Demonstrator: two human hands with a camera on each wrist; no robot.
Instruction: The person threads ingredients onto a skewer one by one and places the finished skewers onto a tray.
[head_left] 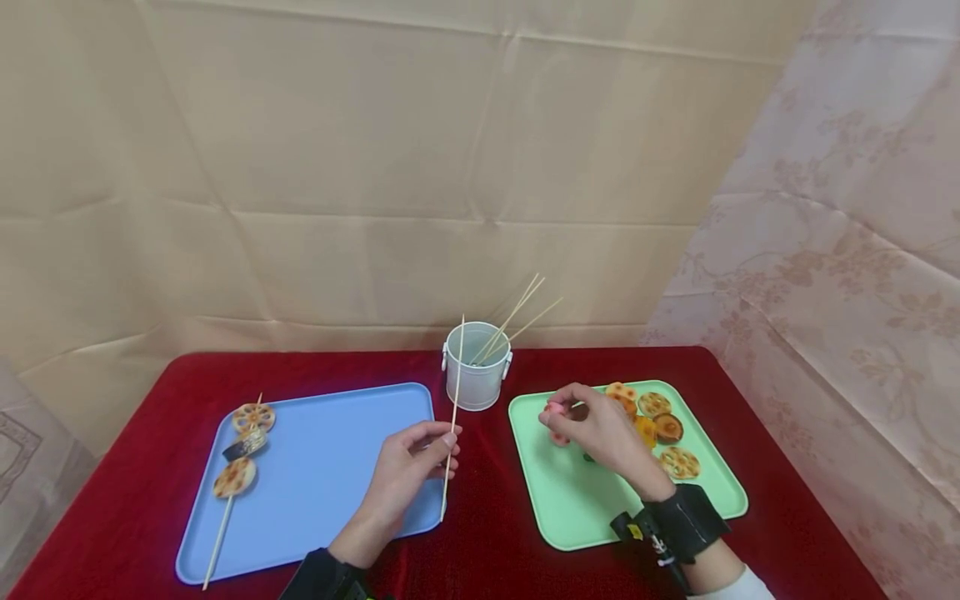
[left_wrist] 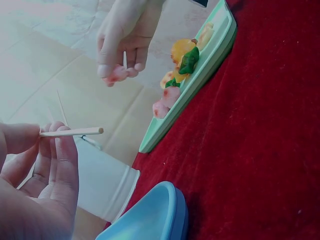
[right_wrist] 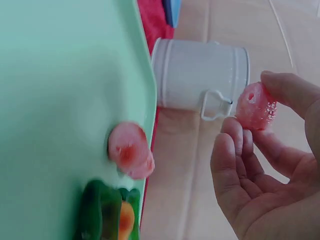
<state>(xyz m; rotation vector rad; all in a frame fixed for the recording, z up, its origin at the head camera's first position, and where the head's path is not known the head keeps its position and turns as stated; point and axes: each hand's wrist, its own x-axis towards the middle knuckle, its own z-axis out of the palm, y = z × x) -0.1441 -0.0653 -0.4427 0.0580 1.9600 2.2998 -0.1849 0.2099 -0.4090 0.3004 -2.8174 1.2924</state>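
Observation:
Between thumb and fingers, my left hand (head_left: 405,471) pinches a thin wooden skewer (head_left: 457,379), bare and nearly upright beside the right edge of the blue tray (head_left: 330,467). Above the green tray (head_left: 573,508), my right hand (head_left: 607,429) holds a round pink food piece (right_wrist: 255,107) by thumb and fingertips. A small hole shows in that piece in the right wrist view. More pink pieces (right_wrist: 129,147) lie on the green tray beneath, near green pepper pieces (right_wrist: 97,210).
A white metal bucket (head_left: 474,387) with several skewers stands behind, between the trays. Browned slices (head_left: 679,462) and a mushroom cap (head_left: 668,428) lie on the green tray's right side. At the blue tray's left lies a loaded skewer (head_left: 217,542) with a lotus root slice (head_left: 243,417).

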